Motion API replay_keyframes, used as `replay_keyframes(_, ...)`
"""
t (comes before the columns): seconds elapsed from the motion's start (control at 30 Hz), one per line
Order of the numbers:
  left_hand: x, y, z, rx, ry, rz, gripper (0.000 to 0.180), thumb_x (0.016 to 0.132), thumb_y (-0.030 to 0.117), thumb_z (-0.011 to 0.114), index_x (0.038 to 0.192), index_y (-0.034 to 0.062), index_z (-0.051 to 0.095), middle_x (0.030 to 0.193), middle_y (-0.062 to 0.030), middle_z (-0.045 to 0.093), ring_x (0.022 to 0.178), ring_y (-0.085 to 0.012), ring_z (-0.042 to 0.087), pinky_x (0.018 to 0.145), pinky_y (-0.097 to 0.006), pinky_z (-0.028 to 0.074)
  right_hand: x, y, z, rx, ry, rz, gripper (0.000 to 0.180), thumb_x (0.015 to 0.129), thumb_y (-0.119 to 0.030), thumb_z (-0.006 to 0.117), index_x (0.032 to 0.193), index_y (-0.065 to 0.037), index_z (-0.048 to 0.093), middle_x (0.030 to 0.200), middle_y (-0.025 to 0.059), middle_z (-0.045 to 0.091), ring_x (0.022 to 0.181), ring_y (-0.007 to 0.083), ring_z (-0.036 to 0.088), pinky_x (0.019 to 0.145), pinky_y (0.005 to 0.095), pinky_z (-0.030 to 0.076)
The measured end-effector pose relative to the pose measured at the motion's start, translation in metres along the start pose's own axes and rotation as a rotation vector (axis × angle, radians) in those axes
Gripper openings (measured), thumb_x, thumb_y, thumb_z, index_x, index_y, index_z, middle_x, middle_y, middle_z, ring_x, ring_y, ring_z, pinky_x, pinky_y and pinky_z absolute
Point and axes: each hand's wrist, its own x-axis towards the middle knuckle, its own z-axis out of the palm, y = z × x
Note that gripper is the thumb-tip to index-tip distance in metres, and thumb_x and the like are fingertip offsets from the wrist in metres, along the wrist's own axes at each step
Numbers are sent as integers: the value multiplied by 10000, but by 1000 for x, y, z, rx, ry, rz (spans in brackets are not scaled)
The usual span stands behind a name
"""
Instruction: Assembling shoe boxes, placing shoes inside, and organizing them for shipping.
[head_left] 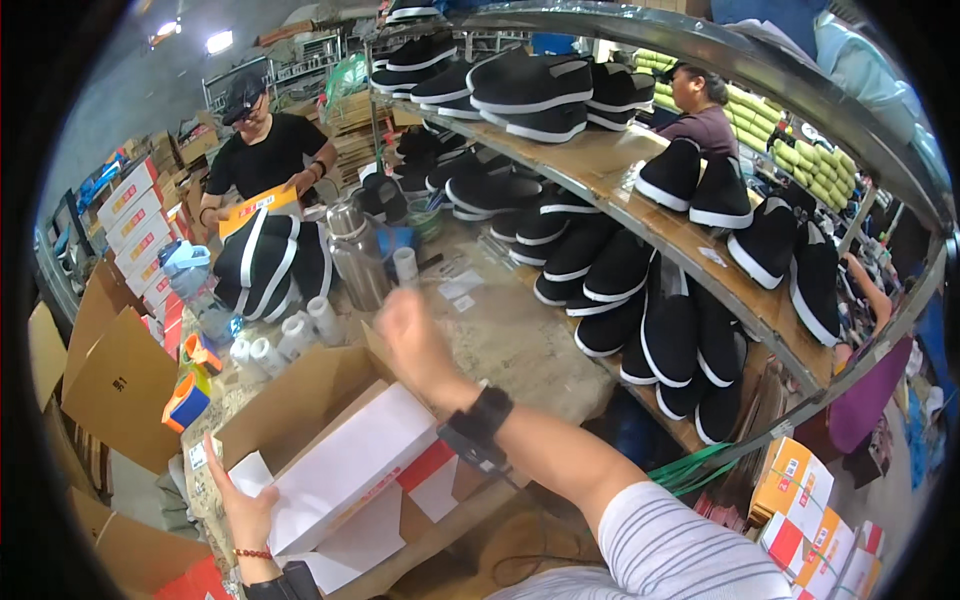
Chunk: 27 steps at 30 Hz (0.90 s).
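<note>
In front of me stands an open brown carton (285,400), its inside facing up. Along its near side lies a white shoebox (355,465) with an orange and red printed edge. My left hand (247,510) grips the left end of this shoebox, thumb on its near face and fingers stretched up along the end. My right hand (412,345) is raised over the carton's far right corner. It is curled and smeared by motion; whether anything is in it does not show. Red and white flaps (430,480) stick out below the shoebox.
A metal rack (560,160) of black shoes with white soles stands at the right. White rolls (295,335), tape dispensers (187,400), a steel flask (355,255) and a water jug (200,290) border the carton. Across the table a person (265,150) holds an orange box.
</note>
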Motion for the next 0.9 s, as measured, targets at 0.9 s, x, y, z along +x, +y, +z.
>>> replay_keyframes(0.9,-72,83,47,769,-224,190,802,757,382,732,1441,173,369,1390,-153,460,1268,-346,443,1097,-544,226,187,-79,-467,-1701,350,134,781,727,-670,610,1351,-216,488,1210,164,617,1100,342,593,863,434,491)
